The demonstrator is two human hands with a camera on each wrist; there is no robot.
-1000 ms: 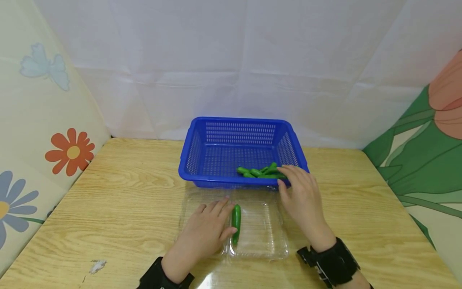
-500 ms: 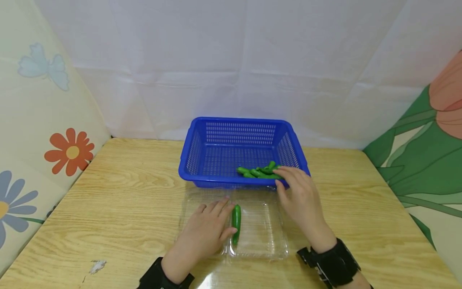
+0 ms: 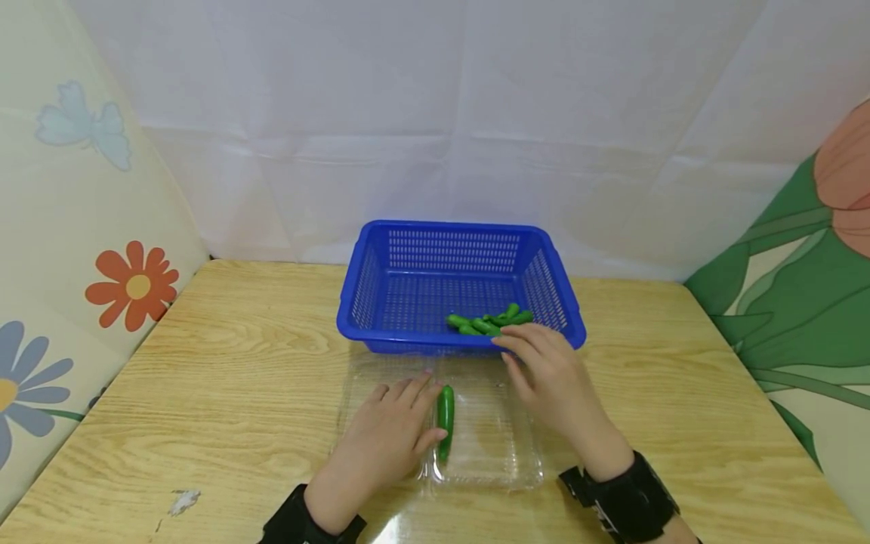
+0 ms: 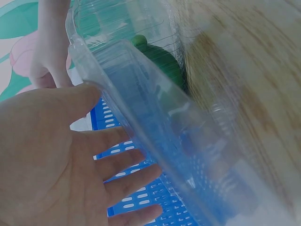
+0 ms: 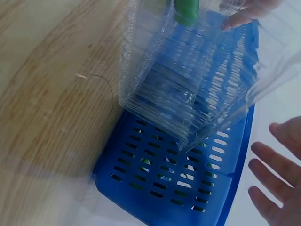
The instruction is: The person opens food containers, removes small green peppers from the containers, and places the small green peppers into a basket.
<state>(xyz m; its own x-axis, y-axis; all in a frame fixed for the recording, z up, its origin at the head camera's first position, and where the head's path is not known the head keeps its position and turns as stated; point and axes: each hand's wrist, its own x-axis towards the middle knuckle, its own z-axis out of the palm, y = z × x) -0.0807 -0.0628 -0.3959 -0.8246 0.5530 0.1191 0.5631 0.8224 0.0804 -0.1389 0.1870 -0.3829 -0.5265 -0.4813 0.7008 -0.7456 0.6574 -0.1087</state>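
A clear hinged plastic box (image 3: pixel 485 446) lies open on the table in the head view. One green chili pepper (image 3: pixel 445 423) lies lengthwise in its right half, beside the hinge. My left hand (image 3: pixel 384 434) rests along the box's middle edge, fingers extended, thumb near the pepper; the left wrist view shows its palm (image 4: pixel 47 160) against the plastic wall. Several more green chili peppers (image 3: pixel 484 327) lie at the front right of a blue basket (image 3: pixel 408 338). Over that front rim is my right hand (image 3: pixel 560 385); in the right wrist view its fingers (image 5: pixel 273 169) are relaxed and apart, holding nothing visible.
The basket stands directly behind the box, near a white cloth backdrop (image 3: pixel 435 136). Both sit on a wood-grain table (image 3: pixel 272 340), which has a worn white patch (image 3: pixel 183 502) at the front left. Flower-printed panels (image 3: pixel 782 302) flank the table.
My right hand has come out from over the basket's peppers, shifting left and toward me, and more of the peppers shows. My left hand, the box and its pepper have stayed put.
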